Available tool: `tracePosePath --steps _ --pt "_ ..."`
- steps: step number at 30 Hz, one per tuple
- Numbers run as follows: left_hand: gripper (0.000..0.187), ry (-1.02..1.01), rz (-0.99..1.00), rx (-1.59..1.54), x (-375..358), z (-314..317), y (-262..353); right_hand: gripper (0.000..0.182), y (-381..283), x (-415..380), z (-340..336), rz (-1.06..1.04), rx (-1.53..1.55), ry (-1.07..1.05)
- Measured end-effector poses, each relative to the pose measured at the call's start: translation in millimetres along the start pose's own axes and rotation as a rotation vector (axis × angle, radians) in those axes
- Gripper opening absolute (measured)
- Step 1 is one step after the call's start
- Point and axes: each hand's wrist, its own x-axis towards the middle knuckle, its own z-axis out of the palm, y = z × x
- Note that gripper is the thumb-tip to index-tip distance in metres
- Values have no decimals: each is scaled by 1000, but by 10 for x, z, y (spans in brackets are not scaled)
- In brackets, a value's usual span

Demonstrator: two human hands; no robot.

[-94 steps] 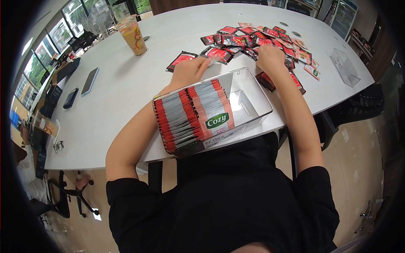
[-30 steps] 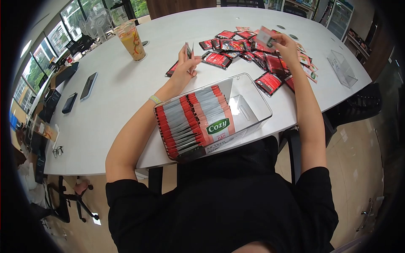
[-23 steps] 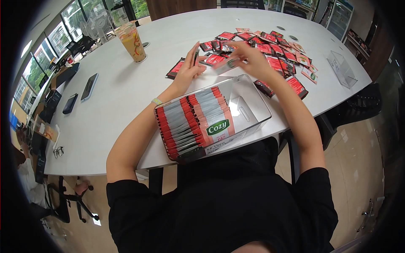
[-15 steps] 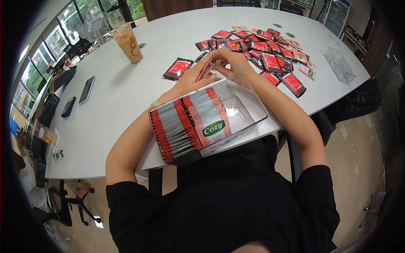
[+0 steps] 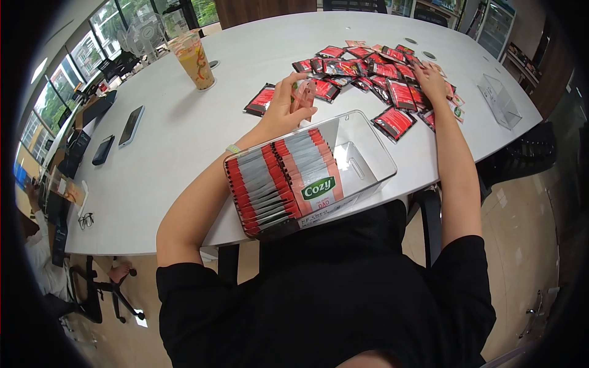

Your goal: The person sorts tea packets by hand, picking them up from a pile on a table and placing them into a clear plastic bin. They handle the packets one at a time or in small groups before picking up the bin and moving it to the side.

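My left hand [image 5: 284, 105] is closed around a few pink sachets [image 5: 304, 93], held upright just beyond the clear plastic box [image 5: 381, 161]. The box stands at the table's near edge, tilted in view. Inside it are two packed rows of sachets, one red and grey [image 5: 254, 187], one pink with a green "Cozy" label [image 5: 319, 187]; its right part shows bare plastic. My right hand [image 5: 431, 83] reaches over the right side of a loose pile of red and black sachets [image 5: 385, 69], fingers stretched and apart, touching the pile. Whether a fingertip pinches a sachet is hard to see.
A second clear plastic container [image 5: 500, 101] lies at the right. On the left are a drink cup [image 5: 195, 61], a phone [image 5: 131, 126], a dark small case [image 5: 103, 150] and glasses [image 5: 85, 221]. Another person [image 5: 46, 257] sits at far left. A chair [image 5: 515, 147] stands at right.
My right hand has left my left hand and moved right to the sachet pile. My left hand keeps the pink sachets. A red sachet near the pile's front has shifted left.
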Motion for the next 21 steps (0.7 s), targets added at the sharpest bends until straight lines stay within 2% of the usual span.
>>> tracePosePath --steps 1,2,3,6,9,10,12,14,16,17,21 --pt "68 -6 -89 -125 0 3 60 59 36 60 9 -8 7 3" --pt "65 -14 -181 -252 -6 -4 114 60 78 106 16 111 18 -254" --pt "61 28 -94 -76 -12 7 9 60 63 121 -16 233 27 -515" --pt "64 18 -101 111 -42 7 99 59 -182 67 -227 256 -83 -576" --pt "67 -21 -62 146 -14 -11 87 59 -120 33 -123 303 -126 -543" --pt "67 -17 -62 146 -27 -6 141 57 -165 37 -151 325 -152 -535" --pt "62 42 -49 -67 -69 1 267 56 -2 144 -64 299 -100 -602" --pt "59 71 -9 19 -73 0 235 56 172 177 89 267 -48 -675" --pt "55 94 29 107 -75 -22 210 49 106 145 92 -3 -241 -470" --pt "53 57 44 142 -74 -45 199 45 85 137 81 195 -160 -524" --pt "54 9 90 199 -49 -77 136 37 -82 123 -131 206 -201 -523"
